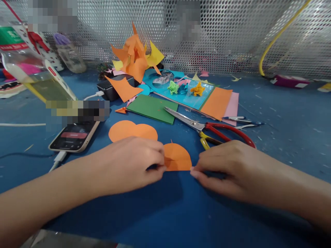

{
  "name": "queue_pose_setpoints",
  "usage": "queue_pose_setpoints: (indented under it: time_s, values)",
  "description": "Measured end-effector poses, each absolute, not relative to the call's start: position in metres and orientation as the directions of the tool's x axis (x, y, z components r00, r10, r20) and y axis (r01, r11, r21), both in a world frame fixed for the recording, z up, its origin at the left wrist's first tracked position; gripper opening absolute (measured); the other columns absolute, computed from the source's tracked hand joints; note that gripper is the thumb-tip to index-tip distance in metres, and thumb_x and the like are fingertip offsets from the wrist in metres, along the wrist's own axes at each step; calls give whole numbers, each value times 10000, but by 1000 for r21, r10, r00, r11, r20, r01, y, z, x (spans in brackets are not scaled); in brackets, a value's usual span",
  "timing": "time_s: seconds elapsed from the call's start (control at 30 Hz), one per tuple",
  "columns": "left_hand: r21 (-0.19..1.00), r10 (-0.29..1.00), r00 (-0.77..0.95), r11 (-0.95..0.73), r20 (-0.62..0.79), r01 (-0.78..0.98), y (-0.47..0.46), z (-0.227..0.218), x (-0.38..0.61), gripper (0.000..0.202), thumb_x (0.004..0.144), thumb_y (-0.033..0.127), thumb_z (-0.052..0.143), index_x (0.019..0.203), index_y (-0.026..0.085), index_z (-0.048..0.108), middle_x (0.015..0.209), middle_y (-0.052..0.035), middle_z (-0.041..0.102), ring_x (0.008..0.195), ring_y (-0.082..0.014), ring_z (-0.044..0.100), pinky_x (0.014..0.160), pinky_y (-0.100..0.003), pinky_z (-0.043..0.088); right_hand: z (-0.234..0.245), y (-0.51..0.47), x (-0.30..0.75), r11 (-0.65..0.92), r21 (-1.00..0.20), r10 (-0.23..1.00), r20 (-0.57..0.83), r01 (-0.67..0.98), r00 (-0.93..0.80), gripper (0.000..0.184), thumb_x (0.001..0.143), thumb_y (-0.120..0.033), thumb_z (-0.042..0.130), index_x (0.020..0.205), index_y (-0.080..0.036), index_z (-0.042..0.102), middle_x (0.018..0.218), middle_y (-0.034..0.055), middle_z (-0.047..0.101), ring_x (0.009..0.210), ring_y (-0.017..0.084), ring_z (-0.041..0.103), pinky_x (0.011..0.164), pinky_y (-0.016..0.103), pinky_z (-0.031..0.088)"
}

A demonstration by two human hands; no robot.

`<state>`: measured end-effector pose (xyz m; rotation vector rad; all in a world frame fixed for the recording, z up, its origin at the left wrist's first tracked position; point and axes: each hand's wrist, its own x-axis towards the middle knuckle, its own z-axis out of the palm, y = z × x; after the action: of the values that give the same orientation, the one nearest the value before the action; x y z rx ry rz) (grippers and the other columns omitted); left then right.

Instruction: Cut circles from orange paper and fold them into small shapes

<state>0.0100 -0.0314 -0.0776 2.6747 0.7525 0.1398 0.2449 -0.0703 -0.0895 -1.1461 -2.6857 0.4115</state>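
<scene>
A folded half-circle of orange paper [178, 155] lies between my hands, its straight edge toward me. My left hand [137, 156] pinches its left corner between thumb and fingers. At the right corner, the fingertips of my right hand [222, 165] are closed on the edge. Just beyond my left hand rest orange paper circles [124, 130], side by side or overlapping, partly hidden by the hand. Scissors with red and yellow handles [193, 123] lie behind my right hand, blades pointing left onto a green paper stack [155, 107].
A phone [74, 136] with a plugged-in cable and a tilted bottle of yellowish liquid [46, 86] stand at left. Crumpled orange paper [134, 55] is piled at the back. Small folded paper stars [198, 89] sit on a blue packet [191, 98]. Pens [243, 120] lie right.
</scene>
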Motion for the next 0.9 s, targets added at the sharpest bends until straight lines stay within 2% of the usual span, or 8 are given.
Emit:
queue_pose_setpoints:
  time_s: [0.1, 0.2, 0.33, 0.5, 0.57, 0.67, 0.77, 0.9]
  values:
    - [406, 538, 843, -765, -23, 499, -24, -80, 13, 156, 863, 208, 487, 867, 204, 642, 867, 28, 637, 786, -100, 571, 683, -194, 403, -93, -67, 238, 653, -343, 730, 48, 675, -682, 278, 882, -303, 479, 651, -177, 571, 607, -6, 534, 522, 104, 493, 485, 226, 362]
    - [406, 557, 830, -759, 2, 509, -22, -82, 14, 134, 848, 163, 494, 882, 188, 622, 851, 23, 627, 784, -108, 564, 668, -200, 391, -97, -67, 233, 637, -348, 760, 135, 688, -636, 191, 866, -346, 520, 863, -186, 624, 867, 50, 584, 743, 162, 568, 646, 280, 455]
    - [419, 603, 797, -733, 36, 536, -24, -85, 16, 163, 845, 183, 490, 956, 190, 609, 810, 13, 618, 742, -116, 573, 627, -203, 395, -99, -70, 225, 629, -327, 773, 167, 705, -612, 307, 829, -355, 582, 1083, -184, 591, 1026, 93, 570, 942, 231, 549, 807, 390, 464]
    - [437, 647, 756, -711, 99, 551, -26, -86, 17, 236, 863, 288, 465, 1040, 196, 592, 989, -30, 636, 914, -172, 587, 743, -262, 444, -100, -70, 220, 574, -500, 786, 115, 648, -608, 41, 836, -195, 575, 867, -202, 601, 946, 34, 585, 891, 152, 559, 789, 286, 469]
    - [469, 697, 704, -672, 138, 574, -27, -81, 17, 275, 857, 318, 481, 1076, 185, 581, 1105, -53, 613, 1045, -200, 544, 853, -310, 429, -99, -70, 222, 616, -503, 747, 128, 606, -652, 72, 842, -130, 541, 822, -190, 574, 898, 21, 599, 845, 136, 568, 746, 260, 471]
    - [670, 764, 645, -492, 26, 556, -28, -73, 17, 387, 811, 391, 553, 1138, 184, 548, 1140, -57, 606, 1032, -191, 559, 849, -309, 445, -96, -71, 227, 789, -381, 597, 290, 482, -748, 147, 871, -76, 455, 858, -180, 558, 897, 23, 630, 838, 134, 574, 742, 263, 466]
    - [844, 701, 689, -245, -186, 478, -27, -68, 17, 486, 742, 376, 642, 1175, 194, 519, 951, -23, 657, 834, -149, 614, 651, -226, 471, -89, -74, 233, 907, -177, 420, 448, 382, -789, 161, 906, -85, 412, 920, -171, 546, 950, 29, 659, 921, 145, 580, 832, 290, 449]
    - [936, 592, 760, -24, -270, 351, -26, -67, 18, 227, 737, 208, 645, 959, 167, 619, 746, 30, 623, 636, -75, 576, 534, -158, 428, -79, -78, 237, 924, 37, 308, 513, 379, -801, 197, 919, -89, 381, 904, -171, 560, 984, 34, 682, 977, 155, 590, 880, 302, 429]
